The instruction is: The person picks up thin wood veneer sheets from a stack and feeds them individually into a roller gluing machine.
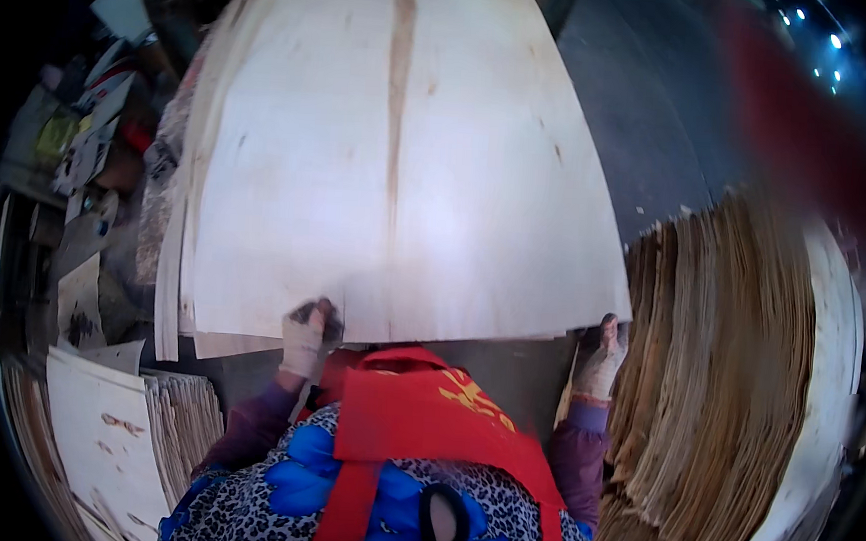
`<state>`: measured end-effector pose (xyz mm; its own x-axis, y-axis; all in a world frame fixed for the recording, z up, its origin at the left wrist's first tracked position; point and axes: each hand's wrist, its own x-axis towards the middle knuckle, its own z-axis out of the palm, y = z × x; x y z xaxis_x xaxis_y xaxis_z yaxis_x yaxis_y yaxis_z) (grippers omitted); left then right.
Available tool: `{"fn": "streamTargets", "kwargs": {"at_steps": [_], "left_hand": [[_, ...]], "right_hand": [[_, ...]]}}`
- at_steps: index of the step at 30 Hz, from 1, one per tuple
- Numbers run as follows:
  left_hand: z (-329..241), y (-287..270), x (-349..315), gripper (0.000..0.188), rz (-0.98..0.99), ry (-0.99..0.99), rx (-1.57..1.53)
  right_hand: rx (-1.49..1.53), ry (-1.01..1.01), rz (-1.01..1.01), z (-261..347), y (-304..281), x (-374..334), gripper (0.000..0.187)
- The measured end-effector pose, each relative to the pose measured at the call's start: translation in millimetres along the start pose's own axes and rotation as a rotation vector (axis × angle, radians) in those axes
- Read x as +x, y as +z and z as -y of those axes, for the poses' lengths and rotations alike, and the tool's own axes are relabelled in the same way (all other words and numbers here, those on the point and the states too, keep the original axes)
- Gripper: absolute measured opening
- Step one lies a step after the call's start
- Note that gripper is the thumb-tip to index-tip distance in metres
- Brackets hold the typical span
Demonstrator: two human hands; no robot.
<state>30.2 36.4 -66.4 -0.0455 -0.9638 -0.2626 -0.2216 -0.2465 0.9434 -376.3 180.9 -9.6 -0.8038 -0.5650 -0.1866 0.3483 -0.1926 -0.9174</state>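
While left hand and right hand grip its near edge, pale wood sheet, brown-streaked lengthwise, sparsely flecked.

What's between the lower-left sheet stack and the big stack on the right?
In the head view, the person's body in a red apron is there, left hand and right hand holding the pale sheet.

Left fingers, right fingers gripping pale wood sheet on near side; veneer stack at right.
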Motion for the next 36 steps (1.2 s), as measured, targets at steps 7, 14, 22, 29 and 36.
{"fn": "streamTargets", "kwargs": {"at_steps": [7,14,22,29,36], "left_hand": [[20,-45,-45,0.073,0.012,-0.846,-0.334],[-12,-37,-32,0.053,-0.190,-0.402,-0.891],[46,-41,-72,0.023,-0.640,-0.285,-0.324],[-9,-60,25,0.035,-0.692,-0.203,-0.478],[-10,-89,130,0.039,-0.670,-0.278,-0.445]], "right_hand": [[0.006,0.004,0.030,61,94,-35,0.048],[-0.339,-0.156,0.225,47,57,-13,0.044],[-0.312,0.034,0.120,-52,-5,18,0.048],[-0.503,-0.238,0.277,-43,90,49,0.032],[-0.521,-0.129,0.177,-76,169,99,0.040]]}}
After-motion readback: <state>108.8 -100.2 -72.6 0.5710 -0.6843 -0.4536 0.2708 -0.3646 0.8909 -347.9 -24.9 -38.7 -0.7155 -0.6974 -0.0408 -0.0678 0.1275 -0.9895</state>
